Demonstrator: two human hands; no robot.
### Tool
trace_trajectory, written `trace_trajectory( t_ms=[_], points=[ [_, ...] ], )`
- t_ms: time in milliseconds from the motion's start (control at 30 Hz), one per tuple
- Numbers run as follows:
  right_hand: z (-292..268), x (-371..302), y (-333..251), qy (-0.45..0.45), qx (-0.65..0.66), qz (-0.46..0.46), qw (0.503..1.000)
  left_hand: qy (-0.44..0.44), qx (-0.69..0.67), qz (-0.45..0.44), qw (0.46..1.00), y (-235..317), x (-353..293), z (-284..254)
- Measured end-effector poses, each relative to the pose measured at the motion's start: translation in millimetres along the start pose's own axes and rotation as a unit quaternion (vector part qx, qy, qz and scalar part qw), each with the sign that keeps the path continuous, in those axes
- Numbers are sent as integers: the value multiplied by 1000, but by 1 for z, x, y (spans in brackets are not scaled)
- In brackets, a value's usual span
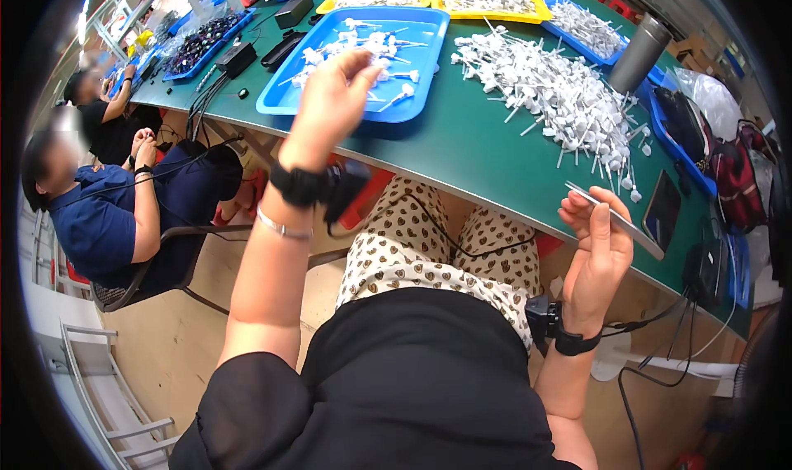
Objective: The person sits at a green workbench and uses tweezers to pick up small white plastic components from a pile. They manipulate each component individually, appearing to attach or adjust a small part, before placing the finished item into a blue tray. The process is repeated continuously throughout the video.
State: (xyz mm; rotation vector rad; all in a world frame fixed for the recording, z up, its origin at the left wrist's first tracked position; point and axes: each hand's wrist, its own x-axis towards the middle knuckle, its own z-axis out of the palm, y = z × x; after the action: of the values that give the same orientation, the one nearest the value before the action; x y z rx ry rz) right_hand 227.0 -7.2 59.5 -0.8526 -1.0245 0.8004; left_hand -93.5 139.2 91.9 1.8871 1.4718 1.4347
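Observation:
My left hand (330, 99) hangs over the near part of a blue tray (280, 99), its thumb and index finger apart; the other fingers are mostly hidden behind it. White plastic pieces with thin stems (402, 93) lie scattered in the tray around it, and I see none clearly between the fingers. At the table's front edge on the right, my right hand (598, 251) is closed on a slim, flat silver metal tool (627, 227) with a narrow tip pointing up and left. Beyond that hand spreads a big heap of similar white stemmed pieces (553, 86).
Two yellow trays (495, 16) and another blue tray (590, 54) hold more white pieces. A grey metal tumbler (641, 54) stands at the right, and a phone (662, 206) lies near my right hand. Cables hang by the green table (470, 152). Co-workers sit at left.

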Motion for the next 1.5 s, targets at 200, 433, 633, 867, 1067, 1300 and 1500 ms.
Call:
trace_trajectory(
  t_ms=[200, 433, 633, 867, 1067, 1300, 1500],
  points=[
    [-7, 3, 3, 15, -8, 7, 1000, -113, 125, 110, 979, 38, 18, 58],
    [-6, 2, -5, -1, -32, -12, 999, -231, 293, 153, 915, 72, 27, 162],
    [-9, 4, -7, 0, -25, -23, 999, -149, 247, 154, 945, 42, 45, 184],
    [-4, 3, -7, -10, -9, -31, 999, -226, -118, -4, 967, 76, -12, 110],
    [10, -12, -2, -109, 82, 50, 989, -216, -240, -24, 946, 72, -136, 84],
    [28, -31, 5, -174, -10, 69, 982, -143, -243, 12, 959, 54, -168, 74],
    [34, -36, 14, -178, -56, 30, 982, -99, -231, 45, 967, 46, -173, 75]
  ],
)
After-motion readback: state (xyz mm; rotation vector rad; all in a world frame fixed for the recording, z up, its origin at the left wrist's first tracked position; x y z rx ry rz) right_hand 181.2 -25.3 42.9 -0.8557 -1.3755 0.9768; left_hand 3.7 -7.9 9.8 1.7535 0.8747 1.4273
